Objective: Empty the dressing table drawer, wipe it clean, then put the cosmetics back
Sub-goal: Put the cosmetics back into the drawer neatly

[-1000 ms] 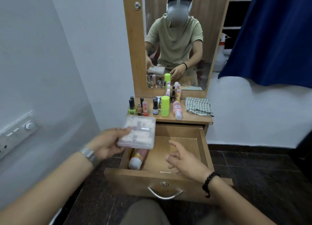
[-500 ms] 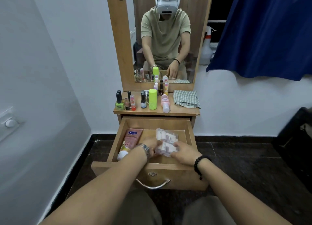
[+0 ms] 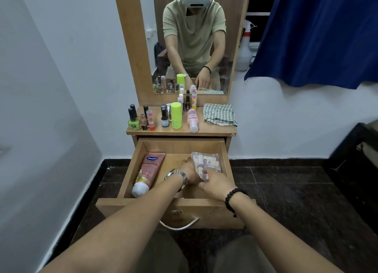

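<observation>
The wooden drawer (image 3: 176, 211) of the dressing table is pulled out. A pink lotion tube (image 3: 148, 171) lies along its left side, cap toward me. At the right side lies a clear plastic box (image 3: 206, 162) of small white and pink items. My left hand (image 3: 190, 171) grips the box's left edge, and my right hand (image 3: 215, 181) holds its near edge. On the tabletop (image 3: 182, 131) stand several nail polish bottles (image 3: 133, 119), a lime green bottle (image 3: 177, 115) and a pink bottle (image 3: 192, 120) lying down.
A folded checked cloth (image 3: 219, 114) lies on the right of the tabletop. The mirror (image 3: 192, 39) rises behind it. A white wall is close on the left, a blue curtain (image 3: 319, 33) hangs at the right, and a dark tiled floor (image 3: 286, 190) surrounds the table.
The clear box came down from above the drawer's left front and now lies at the drawer's right side. Both hands followed it in.
</observation>
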